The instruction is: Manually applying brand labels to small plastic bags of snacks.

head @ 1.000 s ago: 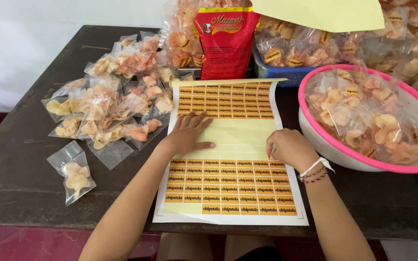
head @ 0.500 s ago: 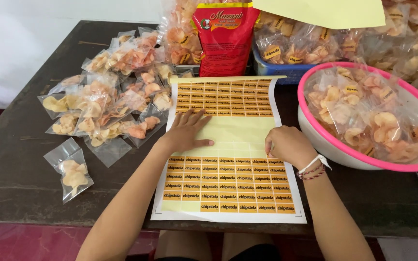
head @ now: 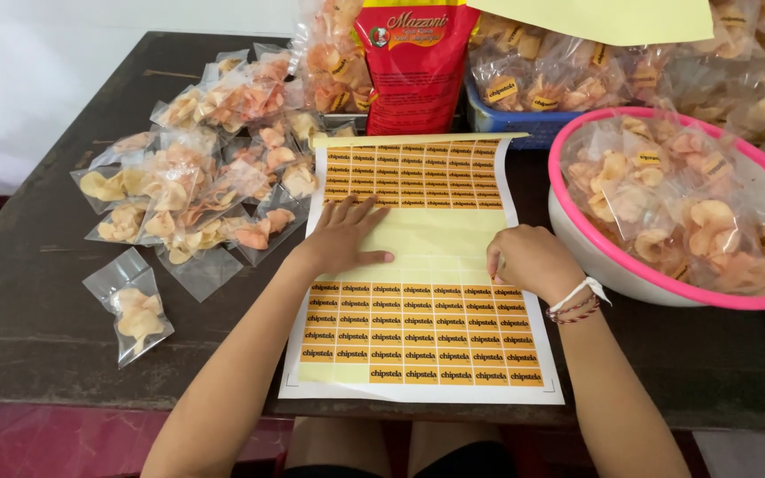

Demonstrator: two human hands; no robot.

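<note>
Sticker sheet [head: 418, 265] lies at desk's near edge, centre. Left hand [head: 344, 235] flat, open, pressing it. Right hand [head: 529, 257] curled, fingertips pinching at sticker (grasp hidden, cannot tell). Risk: sticker tears or creases if peeled askew.

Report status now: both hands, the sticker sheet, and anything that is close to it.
Left hand flat on sticker sheet, pinning it. Right hand curled at sheet's right edge, fingertips hidden. Pink bowl of snack bags close on the right; loose snack bags left.

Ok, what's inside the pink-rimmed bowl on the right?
The pink-rimmed bowl holds clear snack bags of orange and pale chips, several with small yellow stickers. The bags cover the bowl's bottom, so anything beneath them is hidden.
</note>
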